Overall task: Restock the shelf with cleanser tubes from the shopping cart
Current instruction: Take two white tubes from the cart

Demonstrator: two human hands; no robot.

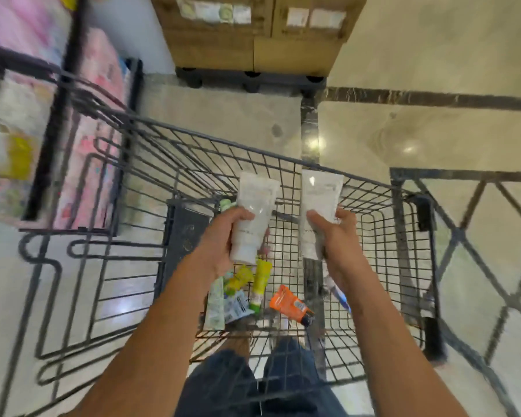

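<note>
Gripping one white cleanser tube each, the left hand [223, 236] and right hand [339, 236] hold left tube [254, 212] and right tube [318, 206] above the cart [373, 182] rim; open floor [433, 55] beyond, boxes [253, 34] ahead, shelf [57, 115] left.

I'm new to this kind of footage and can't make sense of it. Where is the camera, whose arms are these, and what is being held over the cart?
The one picture comes from a camera on a person's head, looking down. The left hand and right hand each grip a white tube above a wire shopping cart. In the cart lie a yellow tube, an orange tube and other small packs. Blurred shelves stand left; cardboard boxes sit ahead.
</note>
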